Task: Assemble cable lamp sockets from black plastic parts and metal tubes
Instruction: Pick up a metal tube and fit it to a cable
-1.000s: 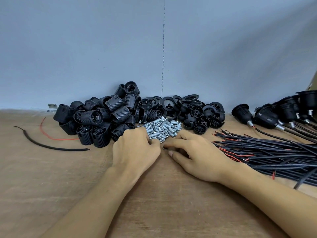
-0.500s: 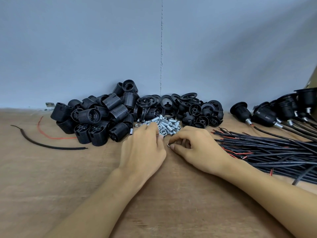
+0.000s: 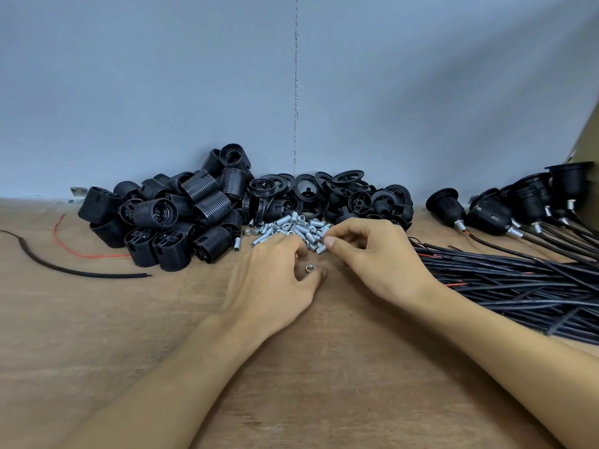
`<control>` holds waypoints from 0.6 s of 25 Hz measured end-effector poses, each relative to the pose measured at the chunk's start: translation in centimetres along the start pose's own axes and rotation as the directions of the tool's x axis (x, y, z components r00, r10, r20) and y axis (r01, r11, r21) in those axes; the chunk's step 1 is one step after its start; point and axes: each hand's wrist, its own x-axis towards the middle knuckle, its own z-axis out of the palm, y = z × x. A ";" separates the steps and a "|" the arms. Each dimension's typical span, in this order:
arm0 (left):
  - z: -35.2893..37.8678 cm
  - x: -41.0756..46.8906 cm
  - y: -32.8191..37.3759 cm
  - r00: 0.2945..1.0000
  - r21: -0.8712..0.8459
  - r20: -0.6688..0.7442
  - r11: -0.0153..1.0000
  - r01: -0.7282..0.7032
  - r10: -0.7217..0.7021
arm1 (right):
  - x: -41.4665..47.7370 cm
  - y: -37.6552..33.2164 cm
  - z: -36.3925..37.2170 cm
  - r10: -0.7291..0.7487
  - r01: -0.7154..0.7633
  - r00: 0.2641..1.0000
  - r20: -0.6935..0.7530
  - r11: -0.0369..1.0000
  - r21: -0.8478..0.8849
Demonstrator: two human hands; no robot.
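Tubes (image 3: 291,226) lie in a loose pile mid-table (image 3: 324,367), just in front of the black sockets (image 3: 181,218) and caps (image 3: 356,196). Right hand (image 3: 372,257) is curled, thumb and forefinger pinching one tube (image 3: 321,249) at the pile's near edge. Left hand (image 3: 275,283) is curled over the pile; can't tell its grip. Ring (image 3: 310,268) lies by the left thumb. Cables (image 3: 518,280) lie to the right.

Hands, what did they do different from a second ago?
The right hand left the small metal ring lying on the table and rose to the metal tubes, fingertips at one tube. The left hand slid right; its thumb now lies beside the ring. Black socket parts and cables stayed put.
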 end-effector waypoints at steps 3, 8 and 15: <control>0.0 0.1 0.0 0.997 0.079 0.078 0.997 -0.026 0.020 | 0.0 0.3 -0.1 -0.021 0.019 0.999 -0.050 0.998 -0.058; 0.0 0.1 -0.1 0.999 -0.085 0.043 0.996 0.015 -0.012 | 0.2 0.4 0.1 0.045 -0.042 0.999 -0.018 0.992 0.119; 0.1 0.6 0.6 0.920 -0.825 0.191 0.452 0.340 -0.343 | 0.0 -0.1 0.1 0.087 -0.096 0.995 0.040 0.883 0.459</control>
